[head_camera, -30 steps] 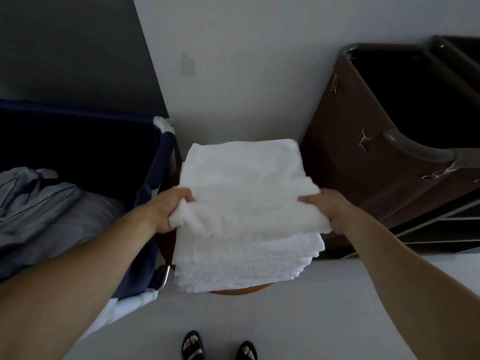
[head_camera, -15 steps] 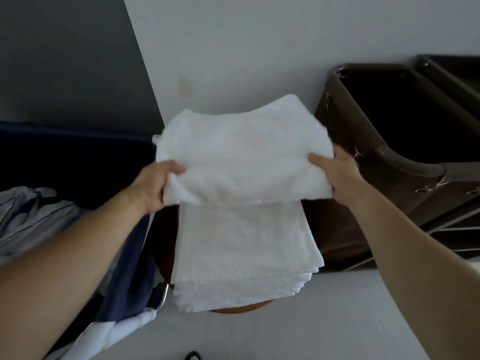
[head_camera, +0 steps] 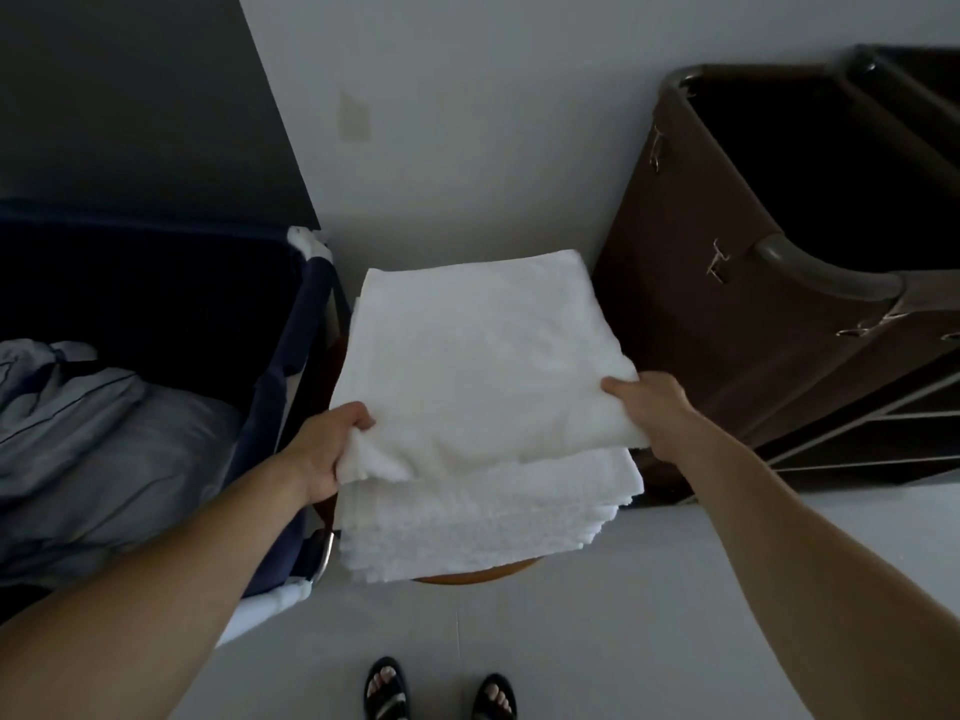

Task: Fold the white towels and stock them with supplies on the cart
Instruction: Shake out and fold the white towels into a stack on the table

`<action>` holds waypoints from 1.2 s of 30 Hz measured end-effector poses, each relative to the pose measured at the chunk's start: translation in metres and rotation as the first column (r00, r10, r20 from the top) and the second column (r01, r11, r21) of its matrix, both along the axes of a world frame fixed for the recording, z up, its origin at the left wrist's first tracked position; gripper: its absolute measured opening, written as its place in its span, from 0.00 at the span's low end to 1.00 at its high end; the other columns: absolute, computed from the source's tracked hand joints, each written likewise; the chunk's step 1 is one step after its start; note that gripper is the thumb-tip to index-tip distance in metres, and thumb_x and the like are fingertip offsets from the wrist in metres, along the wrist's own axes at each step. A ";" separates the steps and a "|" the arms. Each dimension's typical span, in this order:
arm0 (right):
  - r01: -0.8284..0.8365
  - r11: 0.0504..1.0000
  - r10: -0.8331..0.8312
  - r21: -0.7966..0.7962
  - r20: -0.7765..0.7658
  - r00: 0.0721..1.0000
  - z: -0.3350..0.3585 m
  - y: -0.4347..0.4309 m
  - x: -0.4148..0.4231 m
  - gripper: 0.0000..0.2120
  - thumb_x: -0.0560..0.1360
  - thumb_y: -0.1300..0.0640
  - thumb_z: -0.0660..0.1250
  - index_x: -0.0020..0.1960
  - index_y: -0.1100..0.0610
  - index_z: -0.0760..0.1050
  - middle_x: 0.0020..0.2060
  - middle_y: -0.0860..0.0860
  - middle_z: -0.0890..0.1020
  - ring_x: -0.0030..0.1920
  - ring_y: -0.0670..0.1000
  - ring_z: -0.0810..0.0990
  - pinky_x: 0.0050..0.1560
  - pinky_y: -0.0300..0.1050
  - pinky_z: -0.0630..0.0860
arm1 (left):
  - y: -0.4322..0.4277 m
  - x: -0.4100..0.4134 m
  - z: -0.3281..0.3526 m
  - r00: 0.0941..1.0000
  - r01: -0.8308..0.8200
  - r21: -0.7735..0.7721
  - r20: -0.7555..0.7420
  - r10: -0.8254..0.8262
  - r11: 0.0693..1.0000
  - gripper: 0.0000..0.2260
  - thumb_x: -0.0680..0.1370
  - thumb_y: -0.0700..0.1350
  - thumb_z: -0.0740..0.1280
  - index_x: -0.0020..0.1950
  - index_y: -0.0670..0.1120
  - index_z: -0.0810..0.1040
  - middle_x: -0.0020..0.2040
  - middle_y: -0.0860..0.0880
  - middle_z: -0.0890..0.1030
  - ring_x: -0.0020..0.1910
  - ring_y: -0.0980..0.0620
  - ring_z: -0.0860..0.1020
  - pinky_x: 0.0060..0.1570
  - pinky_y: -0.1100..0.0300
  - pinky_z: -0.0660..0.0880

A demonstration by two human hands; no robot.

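Pinches by the left hand (head_camera: 322, 449) at 8 o'clock and the right hand (head_camera: 649, 407) at 4 o'clock hold the folded white towel (head_camera: 483, 366) flat over the towel stack (head_camera: 483, 517) atop the stool (head_camera: 478, 572), likely to square its edges.

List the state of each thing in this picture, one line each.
Top towel: folded, held over the pile by both near corners.
Towel pile: folded, on the stool.
Left hand: grips the towel's left corner.
Right hand: grips the towel's right corner.
Blue hamper: holds crumpled grey laundry.
Brown bag: open.
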State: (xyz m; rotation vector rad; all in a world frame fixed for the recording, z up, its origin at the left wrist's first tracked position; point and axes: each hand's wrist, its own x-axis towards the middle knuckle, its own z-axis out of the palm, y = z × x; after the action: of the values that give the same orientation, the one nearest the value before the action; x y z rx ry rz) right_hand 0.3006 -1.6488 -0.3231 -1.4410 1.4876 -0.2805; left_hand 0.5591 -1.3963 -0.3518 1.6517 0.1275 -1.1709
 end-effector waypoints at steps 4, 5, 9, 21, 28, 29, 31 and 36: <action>-0.017 0.999 0.020 -0.033 0.070 0.997 0.014 -0.003 -0.002 0.09 0.73 0.52 0.74 0.45 0.55 0.78 0.46 0.53 0.82 0.44 0.55 0.82 0.46 0.50 0.79 | 0.004 0.002 0.000 1.000 -0.015 -0.028 0.001 0.015 0.999 0.09 0.72 0.37 0.64 0.32 0.44 0.76 0.29 0.46 0.75 0.26 0.50 0.77 0.27 0.60 0.74; -0.026 0.999 0.027 -0.032 0.037 0.999 0.009 0.001 -0.007 0.09 0.73 0.52 0.74 0.44 0.56 0.77 0.45 0.53 0.82 0.44 0.55 0.81 0.45 0.49 0.79 | 0.006 -0.001 -0.002 1.000 0.002 -0.009 0.004 -0.002 1.000 0.08 0.72 0.38 0.64 0.32 0.43 0.77 0.29 0.46 0.76 0.27 0.50 0.78 0.27 0.59 0.75; -0.083 0.997 0.082 -0.003 -0.096 0.992 -0.029 0.021 -0.027 0.16 0.76 0.48 0.71 0.53 0.60 0.77 0.50 0.55 0.81 0.48 0.56 0.80 0.49 0.50 0.78 | 0.015 -0.017 -0.013 0.999 0.054 0.064 -0.012 -0.053 0.996 0.08 0.72 0.39 0.67 0.49 0.37 0.80 0.39 0.40 0.82 0.39 0.41 0.81 0.34 0.53 0.79; -0.215 0.973 0.179 -0.086 -0.307 0.935 -0.055 0.026 -0.026 0.27 0.82 0.42 0.57 0.64 0.66 0.71 0.62 0.64 0.77 0.62 0.64 0.74 0.60 0.53 0.70 | 0.018 -0.033 -0.031 0.983 -0.025 0.131 0.185 0.000 0.991 0.15 0.73 0.36 0.67 0.59 0.35 0.77 0.53 0.36 0.82 0.47 0.41 0.80 0.42 0.54 0.76; -0.624 0.681 0.322 -0.383 -0.609 0.725 -0.035 0.016 -0.018 0.41 0.76 0.39 0.61 0.80 0.43 0.41 0.80 0.47 0.43 0.79 0.55 0.41 0.75 0.64 0.52 | -0.017 -0.056 -0.016 0.319 0.009 0.603 0.754 -0.574 0.798 0.43 0.72 0.56 0.70 0.79 0.49 0.51 0.80 0.43 0.50 0.78 0.39 0.49 0.74 0.40 0.53; -0.680 0.624 0.378 -0.384 -0.613 0.694 -0.033 0.016 -0.012 0.40 0.76 0.34 0.58 0.79 0.40 0.39 0.80 0.46 0.40 0.79 0.54 0.37 0.75 0.66 0.49 | -0.026 -0.059 -0.015 0.166 0.051 0.671 0.724 -0.669 0.739 0.42 0.74 0.61 0.65 0.80 0.50 0.47 0.81 0.44 0.43 0.79 0.39 0.42 0.75 0.40 0.46; -0.763 0.561 0.478 -0.322 -0.626 0.616 -0.039 0.023 0.001 0.38 0.74 0.25 0.47 0.78 0.36 0.36 0.79 0.45 0.35 0.78 0.54 0.31 0.75 0.68 0.44 | -0.045 -0.066 -0.018 -0.041 0.119 0.781 0.621 -0.783 0.613 0.39 0.77 0.68 0.52 0.81 0.53 0.40 0.80 0.44 0.33 0.77 0.39 0.31 0.74 0.39 0.37; -0.825 0.516 0.564 -0.232 -0.633 0.531 -0.083 0.045 0.004 0.41 0.67 0.18 0.37 0.75 0.31 0.31 0.78 0.43 0.32 0.78 0.56 0.29 0.75 0.69 0.43 | -0.051 -0.070 -0.055 0.097 0.345 0.807 0.477 -0.873 0.479 0.40 0.70 0.76 0.39 0.76 0.62 0.28 0.77 0.48 0.26 0.75 0.37 0.27 0.72 0.29 0.39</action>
State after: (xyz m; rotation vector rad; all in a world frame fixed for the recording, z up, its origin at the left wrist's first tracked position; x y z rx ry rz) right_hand 0.3050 -1.6037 -0.4064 -2.6156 1.0296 0.2811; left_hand 0.4889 -1.4472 -0.4065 2.7961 -1.2826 -0.6499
